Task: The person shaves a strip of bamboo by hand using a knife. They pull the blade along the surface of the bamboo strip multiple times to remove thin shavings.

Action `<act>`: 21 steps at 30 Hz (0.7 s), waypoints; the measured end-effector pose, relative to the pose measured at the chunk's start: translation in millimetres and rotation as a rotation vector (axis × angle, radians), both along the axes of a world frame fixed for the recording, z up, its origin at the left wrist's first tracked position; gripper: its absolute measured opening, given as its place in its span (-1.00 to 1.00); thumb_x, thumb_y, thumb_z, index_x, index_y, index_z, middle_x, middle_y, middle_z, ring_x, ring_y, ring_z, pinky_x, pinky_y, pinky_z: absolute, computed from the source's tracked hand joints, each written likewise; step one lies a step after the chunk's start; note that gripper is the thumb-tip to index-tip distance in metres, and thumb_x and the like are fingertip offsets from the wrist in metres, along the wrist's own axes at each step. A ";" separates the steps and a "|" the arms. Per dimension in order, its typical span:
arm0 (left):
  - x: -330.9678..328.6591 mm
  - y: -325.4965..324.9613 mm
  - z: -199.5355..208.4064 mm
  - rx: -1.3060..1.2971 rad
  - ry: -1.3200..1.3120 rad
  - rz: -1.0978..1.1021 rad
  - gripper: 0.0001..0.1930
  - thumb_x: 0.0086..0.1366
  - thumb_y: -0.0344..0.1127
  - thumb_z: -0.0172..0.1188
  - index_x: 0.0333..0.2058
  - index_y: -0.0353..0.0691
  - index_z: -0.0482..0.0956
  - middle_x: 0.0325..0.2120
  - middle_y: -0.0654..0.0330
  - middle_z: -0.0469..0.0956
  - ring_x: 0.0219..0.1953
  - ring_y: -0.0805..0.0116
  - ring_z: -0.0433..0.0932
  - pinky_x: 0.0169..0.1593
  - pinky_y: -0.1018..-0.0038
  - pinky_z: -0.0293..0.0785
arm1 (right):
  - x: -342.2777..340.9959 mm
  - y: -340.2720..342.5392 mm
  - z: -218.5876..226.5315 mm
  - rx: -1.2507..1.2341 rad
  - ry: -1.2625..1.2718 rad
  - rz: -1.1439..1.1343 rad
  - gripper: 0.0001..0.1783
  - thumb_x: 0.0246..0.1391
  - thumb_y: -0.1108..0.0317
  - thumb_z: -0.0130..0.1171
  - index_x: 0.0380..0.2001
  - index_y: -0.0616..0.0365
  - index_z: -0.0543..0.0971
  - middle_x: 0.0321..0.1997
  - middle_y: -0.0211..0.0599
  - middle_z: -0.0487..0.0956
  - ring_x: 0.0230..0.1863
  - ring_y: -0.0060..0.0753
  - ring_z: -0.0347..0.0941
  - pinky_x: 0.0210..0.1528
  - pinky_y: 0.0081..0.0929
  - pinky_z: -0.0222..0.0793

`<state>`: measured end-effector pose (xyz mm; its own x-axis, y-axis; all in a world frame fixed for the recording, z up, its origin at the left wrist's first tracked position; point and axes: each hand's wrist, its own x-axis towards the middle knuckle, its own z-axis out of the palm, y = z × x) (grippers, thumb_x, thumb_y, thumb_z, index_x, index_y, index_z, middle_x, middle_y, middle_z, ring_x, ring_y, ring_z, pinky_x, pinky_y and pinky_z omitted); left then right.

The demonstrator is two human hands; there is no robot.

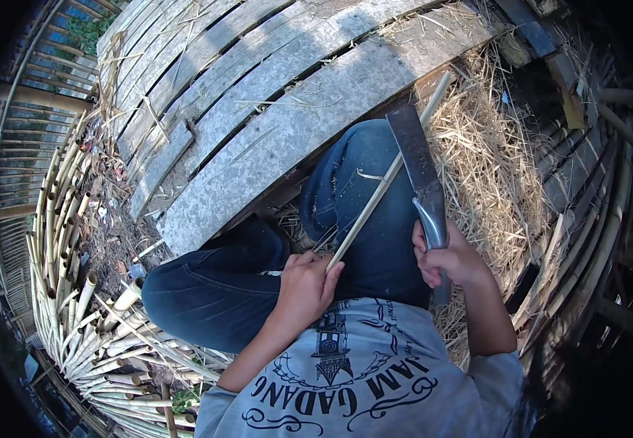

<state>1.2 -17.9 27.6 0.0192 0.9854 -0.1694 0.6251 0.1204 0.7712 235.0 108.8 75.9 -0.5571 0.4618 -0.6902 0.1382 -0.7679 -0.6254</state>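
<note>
My left hand (307,286) is closed round the lower end of a thin pale bamboo strip (369,208). The strip slants up and to the right over my raised knee and passes behind a machete blade. My right hand (448,255) grips the machete (417,157) by its grey metal handle, with the broad dark blade pointing up and its flat side against or just over the strip. Whether the edge touches the strip I cannot tell. A small curled shaving (369,175) hangs by the strip above my knee.
A low platform of weathered planks (294,124) lies ahead. Pale shavings (484,146) heap up on the right, beside bent bamboo poles (601,226). Cut bamboo stalks (105,328) are piled at the left, near a slatted bamboo fence (39,109).
</note>
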 end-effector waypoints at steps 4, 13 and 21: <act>-1.6 0.8 3.2 -0.033 0.044 -0.027 -0.81 0.31 -0.33 0.11 -0.37 -0.32 0.63 -0.60 0.04 0.46 -0.51 0.04 0.43 -0.31 0.24 0.34 | -3.9 -1.0 1.7 0.226 -0.385 0.262 -0.81 -0.23 0.63 0.07 -0.48 0.22 0.34 -0.76 -0.40 0.32 -0.80 -0.52 0.35 -0.76 -0.49 0.27; 0.3 0.5 2.7 -0.035 0.029 0.016 -0.78 0.33 -0.27 0.10 -0.38 -0.30 0.61 -0.66 0.05 0.47 -0.49 0.06 0.49 -0.28 0.23 0.34 | 8.7 3.0 -20.8 -0.148 0.033 0.291 -0.82 -0.21 0.61 0.07 -0.48 0.20 0.33 -0.73 -0.35 0.37 -0.79 -0.52 0.32 -0.73 -0.49 0.24; 0.1 0.2 7.5 -0.062 0.009 0.021 -0.76 0.35 -0.28 0.08 -0.41 -0.31 0.61 -0.60 0.04 0.46 -0.48 0.03 0.44 -0.31 0.22 0.35 | -6.8 -27.2 -6.1 0.236 -0.209 0.003 -0.85 -0.20 0.63 0.02 -0.49 0.21 0.33 -0.72 -0.37 0.35 -0.79 -0.54 0.32 -0.73 -0.52 0.25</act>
<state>1.3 -17.7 35.1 -0.0035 0.9731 -0.2305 0.6291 0.1813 0.7559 228.1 81.6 69.8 -0.4160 0.6217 -0.6636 0.2847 -0.6040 -0.7444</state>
